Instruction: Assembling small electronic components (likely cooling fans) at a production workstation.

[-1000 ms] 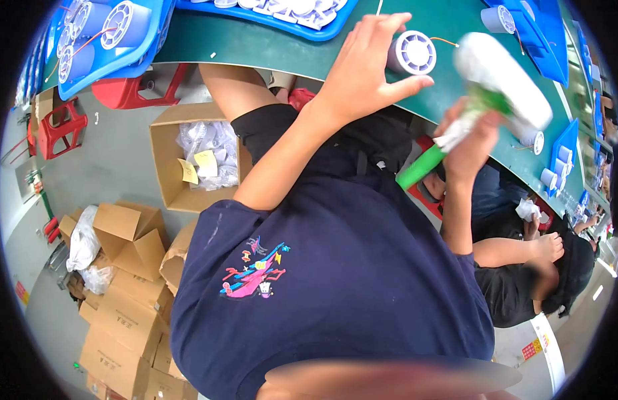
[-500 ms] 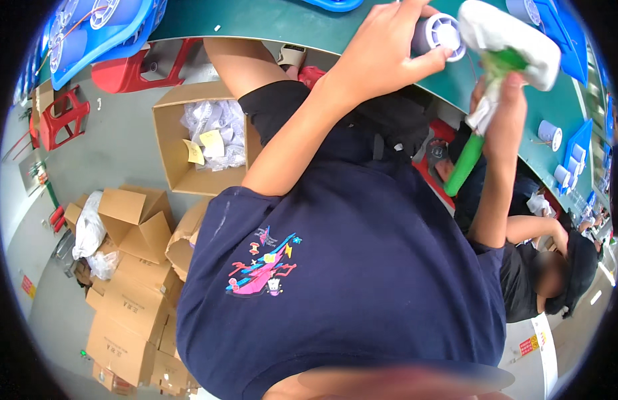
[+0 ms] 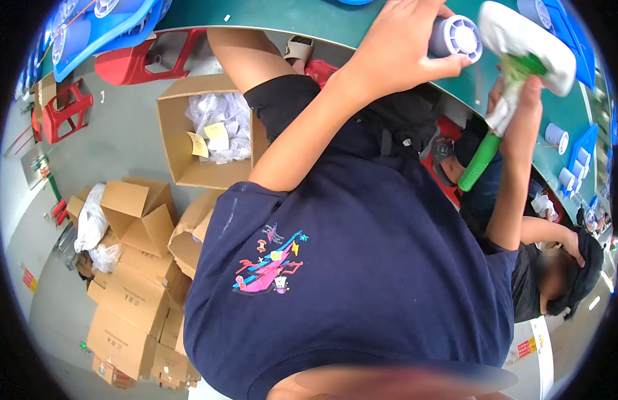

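Above the edge of the green table, my left hand [image 3: 399,50] is closed around a pale lilac plastic cylinder [image 3: 463,38]. Its round, spoked end faces right, with the thumb along its lower side. My right hand [image 3: 520,117] grips a mallet [image 3: 481,162] with a green handle and a broad white head that looks wrapped in cloth or film. The mallet's head is up to the right of the cylinder, with a small gap between them. A thin wire hangs below the cylinder.
Blue trays with similar cylinders stand at the left [image 3: 107,43] and right [image 3: 578,163] of the green table [image 3: 255,15]. One loose cylinder [image 3: 557,138] lies near the right tray. An open carton [image 3: 172,140] holds bagged parts; red stools [image 3: 65,110] and stacked cartons [image 3: 125,293] are at left. Another person [image 3: 529,287] is at right.
Both hands have shifted slightly right, carrying the cylinder and the mallet with them. The view has also moved a little. The grips look the same.
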`<state>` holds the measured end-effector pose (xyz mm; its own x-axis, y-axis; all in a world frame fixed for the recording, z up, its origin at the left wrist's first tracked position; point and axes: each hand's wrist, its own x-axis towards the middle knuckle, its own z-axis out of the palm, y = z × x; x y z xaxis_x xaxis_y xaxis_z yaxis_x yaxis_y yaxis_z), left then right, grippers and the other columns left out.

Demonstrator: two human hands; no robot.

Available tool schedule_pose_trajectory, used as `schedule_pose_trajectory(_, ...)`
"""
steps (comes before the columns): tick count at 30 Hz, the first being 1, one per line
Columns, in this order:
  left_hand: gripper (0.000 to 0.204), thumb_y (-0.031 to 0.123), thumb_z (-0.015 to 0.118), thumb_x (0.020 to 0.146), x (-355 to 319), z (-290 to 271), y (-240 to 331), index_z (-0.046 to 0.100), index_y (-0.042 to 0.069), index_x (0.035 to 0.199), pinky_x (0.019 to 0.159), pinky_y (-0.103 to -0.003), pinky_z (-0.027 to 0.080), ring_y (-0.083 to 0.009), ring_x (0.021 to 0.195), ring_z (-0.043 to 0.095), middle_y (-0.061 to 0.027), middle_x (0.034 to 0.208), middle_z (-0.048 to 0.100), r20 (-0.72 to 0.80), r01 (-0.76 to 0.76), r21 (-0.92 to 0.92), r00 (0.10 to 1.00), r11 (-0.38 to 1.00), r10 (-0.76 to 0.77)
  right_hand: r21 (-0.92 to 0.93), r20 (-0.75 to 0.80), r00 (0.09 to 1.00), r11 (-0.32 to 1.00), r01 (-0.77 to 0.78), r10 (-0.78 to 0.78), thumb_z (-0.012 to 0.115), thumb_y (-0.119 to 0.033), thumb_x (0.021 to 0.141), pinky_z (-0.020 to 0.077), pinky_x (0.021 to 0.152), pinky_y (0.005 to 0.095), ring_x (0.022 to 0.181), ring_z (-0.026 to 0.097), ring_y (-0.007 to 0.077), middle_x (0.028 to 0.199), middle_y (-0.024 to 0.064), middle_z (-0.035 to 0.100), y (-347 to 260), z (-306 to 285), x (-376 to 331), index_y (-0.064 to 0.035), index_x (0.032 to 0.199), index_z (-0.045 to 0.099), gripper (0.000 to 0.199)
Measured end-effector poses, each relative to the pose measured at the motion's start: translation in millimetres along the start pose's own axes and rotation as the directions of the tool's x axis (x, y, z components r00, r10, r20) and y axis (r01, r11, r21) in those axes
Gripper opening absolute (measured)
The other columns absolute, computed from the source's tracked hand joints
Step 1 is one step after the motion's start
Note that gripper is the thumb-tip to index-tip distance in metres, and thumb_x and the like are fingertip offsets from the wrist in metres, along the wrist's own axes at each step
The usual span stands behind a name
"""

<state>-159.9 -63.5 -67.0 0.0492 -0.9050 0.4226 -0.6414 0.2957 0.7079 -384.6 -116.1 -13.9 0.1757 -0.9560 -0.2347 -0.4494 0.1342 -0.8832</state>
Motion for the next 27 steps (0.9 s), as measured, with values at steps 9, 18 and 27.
schedule_pose_trajectory(9,0.081,0.027,0.075,0.087,4.0,-5.1,-13.5,0.037,-0.002,0.154,0.101,-0.051,0.046,-0.0447,0.116,0.062,-0.0261,0.127,0.064,0.102,0.105,-0.479,0.993,0.872,-0.064,-0.167,0.074,0.989,0.98,-0.113,0.126,0.037,-0.074,0.104,0.0338,0.039,0.0229,0.048,0.048,0.0068,0.067,-0.0025,0.053,-30.4,-33.9,13.1,0.001,0.129,0.06,0.083)
schedule_pose_trajectory(18,0.062,0.039,0.078,0.09,-5.8,5.4,-23.7,0.06,0.003,0.137,0.103,-0.044,0.048,-0.0362,0.116,0.066,-0.0199,0.126,0.069,0.032,-0.058,-0.295,0.997,0.954,0.071,0.057,0.004,0.993,0.992,-0.117,0.116,0.042,-0.066,0.106,0.0338,0.036,0.0259,0.044,0.048,0.0103,0.07,0.0,0.054,8.8,-33.0,1.3,0.0,0.123,0.062,0.071)
schedule_pose_trajectory(27,0.067,0.027,0.092,0.074,4.0,3.0,-7.6,0.064,0.005,0.131,0.092,-0.036,0.052,-0.0275,0.11,0.067,-0.0137,0.121,0.07,0.028,-0.043,-0.315,0.998,0.948,0.054,-0.795,-0.038,0.815,0.511,0.326,-0.579,0.077,-0.043,0.093,0.055,0.089,0.0413,0.104,0.07,0.0388,0.118,0.021,0.072,30.5,-40.6,54.6,-0.0028,0.126,0.069,0.053)
